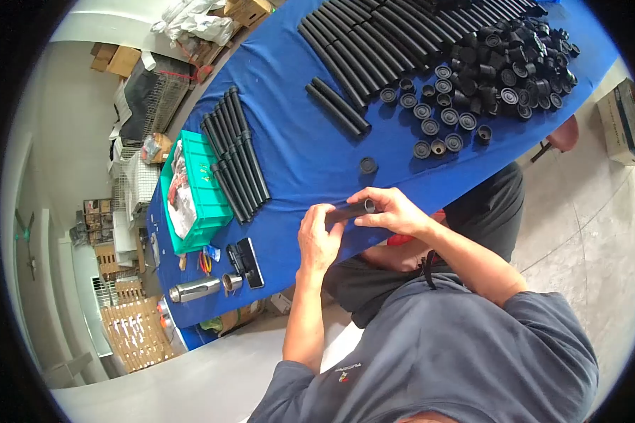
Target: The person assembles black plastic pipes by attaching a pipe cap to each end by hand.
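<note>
A short black plastic tube (348, 211) lies across both of my hands at the near edge of the blue cloth. My left hand (319, 238) is closed around its left part, hiding that end. At its right, the fingers of my right hand (391, 211) grip near the open end, which faces right. Just beyond the hands, a single round black cap (367, 165) sits on the cloth. Two loose black tubes (337, 107) lie side by side farther off. Several more caps (430, 127) are scattered to the right of them.
Rows of black tubes (374, 46) and a heap of black caps (508, 70) cover the far end of the blue-clothed table (282, 127). At left are joined tubes (236, 155), a green bin (208, 194), a phone (250, 262) and a steel flask (195, 290).
</note>
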Tool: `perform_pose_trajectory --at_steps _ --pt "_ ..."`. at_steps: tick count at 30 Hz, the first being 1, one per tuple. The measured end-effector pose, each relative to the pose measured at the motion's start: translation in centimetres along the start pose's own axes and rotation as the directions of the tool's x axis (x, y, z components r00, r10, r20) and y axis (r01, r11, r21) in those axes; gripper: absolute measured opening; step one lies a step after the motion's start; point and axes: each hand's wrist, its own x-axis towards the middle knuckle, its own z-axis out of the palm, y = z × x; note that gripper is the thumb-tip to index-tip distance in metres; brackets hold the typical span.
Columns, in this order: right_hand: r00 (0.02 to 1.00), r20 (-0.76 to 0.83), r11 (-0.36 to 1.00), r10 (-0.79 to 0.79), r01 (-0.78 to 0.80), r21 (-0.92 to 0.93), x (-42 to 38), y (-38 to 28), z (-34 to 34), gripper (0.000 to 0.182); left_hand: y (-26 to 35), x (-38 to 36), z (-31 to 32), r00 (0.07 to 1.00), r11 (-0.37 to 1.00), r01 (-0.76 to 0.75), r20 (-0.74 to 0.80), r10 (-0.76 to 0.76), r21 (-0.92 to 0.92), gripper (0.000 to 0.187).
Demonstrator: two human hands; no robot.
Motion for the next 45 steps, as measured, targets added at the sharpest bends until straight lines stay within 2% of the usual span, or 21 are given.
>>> perform_pose_trajectory --at_steps 1,5,8,9,11,12,14,17,20,26,30,32,34,36,37,38,40,41,42,44,45 --pt "0.999 0.026 0.998 0.031 -0.03 -0.055 -0.2 -0.3 -0.3 0.04 0.2 0.0 -0.3 0.999 0.998 0.036 0.029 -0.034 -0.054 0.031" --pt "0.996 0.087 0.999 -0.003 0.0 0.041 -0.2 -0.2 -0.3 0.043 1.6 -0.2 -1.7 0.974 0.963 0.181 0.173 -0.148 -0.2 0.035" --pt "0.995 0.099 0.999 -0.015 0.011 0.043 -0.4 -0.8 -0.4 0.044 1.4 -0.1 -2.4 0.972 0.985 0.083 0.232 -0.047 -0.149 0.038" --pt "0.993 0.097 0.998 -0.061 0.062 -0.012 -0.3 -0.7 -0.3 0.045 1.5 0.1 -2.5 0.967 0.987 0.079 0.252 -0.041 -0.143 0.04" --pt "0.997 0.082 0.999 0.007 -0.01 0.039 -0.5 -1.1 -0.5 0.046 1.6 0.2 -2.7 0.957 0.988 0.074 0.289 -0.033 -0.133 0.043" --pt "0.996 0.078 0.997 0.04 -0.046 0.064 -0.6 -1.3 -0.5 0.047 1.6 0.1 -2.6 0.964 0.988 0.072 0.265 -0.034 -0.133 0.043" --pt "0.997 0.078 0.996 -0.002 -0.005 0.084 -0.3 -0.3 -0.5 0.046 1.6 0.1 -2.3 0.977 0.989 0.06 0.213 -0.031 -0.134 0.043" --pt "0.996 0.08 1.0 -0.028 0.027 0.016 -0.4 -0.7 -0.7 0.046 1.6 -0.1 -2.0 0.963 0.978 0.179 0.221 -0.152 -0.109 0.044" --pt "0.996 0.076 0.999 -0.039 0.041 -0.017 -0.4 -0.6 -0.9 0.047 1.7 0.1 -2.4 0.915 0.942 0.31 0.308 -0.26 -0.127 0.038" --pt "0.993 0.092 0.995 -0.073 0.079 -0.059 -0.4 -0.6 -0.9 0.047 0.2 0.0 -3.2 0.918 0.945 0.222 0.379 -0.12 -0.239 0.038" --pt "0.997 0.067 0.999 -0.026 0.028 -0.021 -0.5 -1.5 -0.7 0.043 0.3 0.0 -2.9 0.954 0.98 0.095 0.298 -0.04 -0.172 0.042" --pt "0.995 0.057 0.986 -0.086 0.093 -0.138 -0.4 -0.7 -0.9 0.044 0.7 0.0 -2.5 0.96 0.994 0.059 0.28 -0.031 -0.092 0.04" --pt "0.993 0.071 0.968 -0.099 0.113 -0.225 -0.1 -0.6 -1.0 0.048 0.1 -0.1 -1.9 0.964 0.994 0.087 0.259 -0.066 -0.07 0.032" --pt "0.995 0.079 0.953 -0.067 0.087 -0.29 -0.1 -1.2 -1.1 0.053 0.7 -0.2 -1.9 0.979 0.958 0.16 0.16 -0.124 -0.238 0.028" --pt "0.99 0.08 0.946 -0.114 0.133 -0.297 0.1 -0.8 -0.8 0.062 1.2 -0.1 -2.5 0.962 0.935 0.256 0.162 -0.221 -0.246 0.029" --pt "0.983 0.085 0.932 -0.161 0.18 -0.315 0.2 -0.6 -0.6 0.063 1.2 -0.1 -2.5 0.952 0.833 0.303 0.121 -0.279 -0.462 0.029" --pt "0.962 0.094 0.896 -0.255 0.271 -0.35 0.4 -1.0 -0.1 0.067 1.1 0.4 -2.1 0.916 0.503 0.278 0.068 -0.395 -0.818 0.029" --pt "0.965 0.086 0.899 -0.249 0.263 -0.35 0.4 -1.1 0.0 0.069 0.6 0.6 -2.1 0.901 0.364 0.267 0.097 -0.422 -0.892 0.026" --pt "0.977 0.099 0.904 -0.187 0.211 -0.372 0.4 -1.6 0.0 0.068 -0.2 0.5 -1.6 0.885 0.16 0.257 0.165 -0.436 -0.953 0.024" --pt "0.993 0.102 0.899 -0.064 0.101 -0.425 0.2 -2.6 -0.1 0.067 -1.4 -0.3 -0.6 0.806 -0.174 0.261 0.314 -0.503 -0.949 0.025" --pt "0.995 0.081 0.911 -0.061 0.089 -0.403 0.1 -1.7 -0.1 0.063 -1.6 -0.5 0.1 0.745 -0.271 0.265 0.375 -0.552 -0.925 0.027"
